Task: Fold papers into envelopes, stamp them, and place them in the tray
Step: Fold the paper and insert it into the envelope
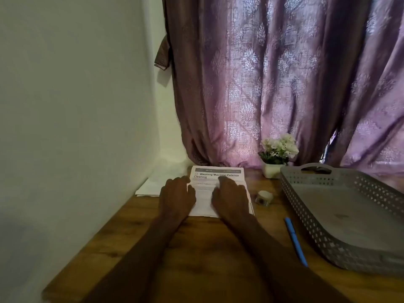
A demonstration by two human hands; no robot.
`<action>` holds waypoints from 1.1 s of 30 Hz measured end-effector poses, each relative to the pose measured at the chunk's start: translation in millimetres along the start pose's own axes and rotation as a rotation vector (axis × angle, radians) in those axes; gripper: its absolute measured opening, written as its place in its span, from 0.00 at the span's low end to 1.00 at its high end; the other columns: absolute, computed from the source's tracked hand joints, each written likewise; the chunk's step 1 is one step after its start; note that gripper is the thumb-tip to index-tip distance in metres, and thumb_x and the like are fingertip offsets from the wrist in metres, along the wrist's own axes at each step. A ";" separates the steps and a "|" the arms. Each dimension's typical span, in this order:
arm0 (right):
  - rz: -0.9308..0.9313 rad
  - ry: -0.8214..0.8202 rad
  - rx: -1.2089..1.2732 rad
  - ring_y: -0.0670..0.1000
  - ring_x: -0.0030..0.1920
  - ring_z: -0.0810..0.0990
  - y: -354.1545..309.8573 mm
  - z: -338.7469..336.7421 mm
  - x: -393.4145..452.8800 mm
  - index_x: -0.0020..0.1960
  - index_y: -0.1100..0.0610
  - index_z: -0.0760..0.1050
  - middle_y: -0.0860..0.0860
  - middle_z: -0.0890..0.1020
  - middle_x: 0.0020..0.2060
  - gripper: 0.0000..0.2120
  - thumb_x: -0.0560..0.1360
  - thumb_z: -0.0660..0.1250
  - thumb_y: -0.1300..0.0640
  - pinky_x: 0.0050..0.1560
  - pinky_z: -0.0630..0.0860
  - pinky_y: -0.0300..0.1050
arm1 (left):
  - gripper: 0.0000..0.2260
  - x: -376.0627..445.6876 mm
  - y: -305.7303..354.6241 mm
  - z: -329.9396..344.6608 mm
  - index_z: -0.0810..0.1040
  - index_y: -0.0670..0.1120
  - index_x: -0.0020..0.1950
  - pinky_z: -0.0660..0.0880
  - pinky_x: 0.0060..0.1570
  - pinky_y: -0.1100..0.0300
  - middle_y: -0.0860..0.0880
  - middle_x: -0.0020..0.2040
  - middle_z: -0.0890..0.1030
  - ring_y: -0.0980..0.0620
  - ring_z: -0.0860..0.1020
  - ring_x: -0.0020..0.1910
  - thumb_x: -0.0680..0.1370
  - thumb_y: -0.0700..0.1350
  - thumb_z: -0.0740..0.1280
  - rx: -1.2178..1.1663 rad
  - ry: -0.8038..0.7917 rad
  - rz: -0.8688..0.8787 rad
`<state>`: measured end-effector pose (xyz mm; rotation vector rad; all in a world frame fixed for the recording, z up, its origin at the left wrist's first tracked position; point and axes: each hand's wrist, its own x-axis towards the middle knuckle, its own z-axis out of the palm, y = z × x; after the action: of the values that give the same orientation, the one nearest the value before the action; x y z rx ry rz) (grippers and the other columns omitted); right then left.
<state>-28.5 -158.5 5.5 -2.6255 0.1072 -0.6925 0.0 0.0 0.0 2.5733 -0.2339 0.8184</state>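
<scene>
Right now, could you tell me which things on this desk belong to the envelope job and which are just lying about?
Belonging to the job:
printed sheet, with the left hand and right hand flat on it
stack of white paper
small stamp
grey tray

Just lying about:
blue pen
potted white flowers
purple curtain

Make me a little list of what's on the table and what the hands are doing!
paper: printed sheet flat on the table
left hand: flat on the paper's left side
right hand: flat on the paper's right side
stack: more white sheets, left of the paper
stamp: small, right of the paper
pen: blue, beside the tray
tray: grey, nothing in it
flowers: white pot at the back
</scene>
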 end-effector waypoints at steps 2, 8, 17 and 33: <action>-0.049 -0.055 -0.115 0.53 0.67 0.74 3.3 7.7 -2.7 0.65 0.54 0.73 0.50 0.78 0.64 0.15 0.81 0.58 0.52 0.72 0.61 0.55 | 0.17 2.9 -0.4 4.0 0.80 0.48 0.66 0.75 0.60 0.53 0.48 0.61 0.83 0.48 0.78 0.59 0.83 0.54 0.61 0.061 -0.021 -0.025; -0.056 -0.126 -0.137 0.53 0.61 0.77 8.7 15.1 4.1 0.59 0.53 0.75 0.49 0.79 0.59 0.13 0.81 0.57 0.48 0.67 0.65 0.56 | 0.21 9.0 1.2 15.5 0.76 0.49 0.69 0.74 0.60 0.52 0.48 0.64 0.81 0.47 0.76 0.62 0.83 0.60 0.59 0.178 -0.122 -0.030; -0.014 -0.185 -0.084 0.54 0.64 0.76 6.6 12.3 -1.4 0.62 0.53 0.74 0.50 0.79 0.63 0.15 0.82 0.56 0.47 0.68 0.65 0.57 | 0.20 16.1 5.2 9.8 0.74 0.45 0.70 0.76 0.62 0.49 0.44 0.65 0.80 0.44 0.79 0.62 0.80 0.50 0.69 -0.236 -0.079 -0.132; 0.006 -0.161 -0.085 0.55 0.61 0.79 9.2 4.7 1.0 0.63 0.51 0.77 0.51 0.81 0.63 0.18 0.81 0.58 0.45 0.66 0.70 0.54 | 0.23 25.2 8.2 -10.6 0.71 0.50 0.67 0.80 0.44 0.53 0.45 0.55 0.80 0.45 0.81 0.49 0.76 0.34 0.70 -1.119 -0.279 -0.526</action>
<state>-25.0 -165.2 -1.6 -2.7490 0.0992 -0.4812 12.7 -3.4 25.4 1.5364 -0.0491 0.0447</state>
